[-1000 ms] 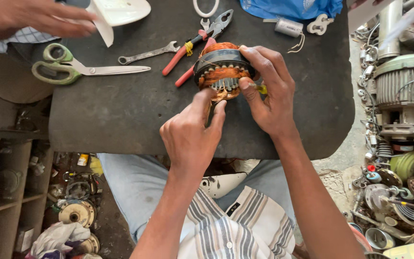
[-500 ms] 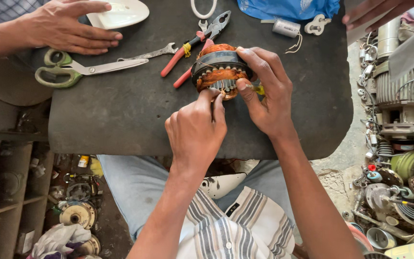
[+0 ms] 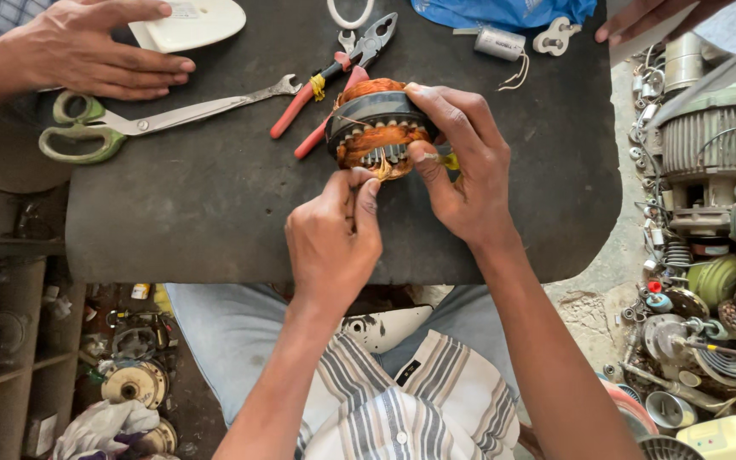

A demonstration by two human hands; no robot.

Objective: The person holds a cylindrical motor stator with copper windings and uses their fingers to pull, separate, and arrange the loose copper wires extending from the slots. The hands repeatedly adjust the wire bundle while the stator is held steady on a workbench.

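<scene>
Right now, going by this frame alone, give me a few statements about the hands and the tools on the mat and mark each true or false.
1. The right hand grips the copper-wound motor stator. True.
2. The left hand holds the green-handled scissors. False: the scissors lie on the dark mat, and the left hand's fingertips pinch at the stator's lower edge.
3. Red-handled pliers lie on the mat just behind the stator. True.
4. Another person's hand rests flat near the scissors at the upper left. True.
5. The stator sits on the person's lap. False: it is held over the mat.
</scene>
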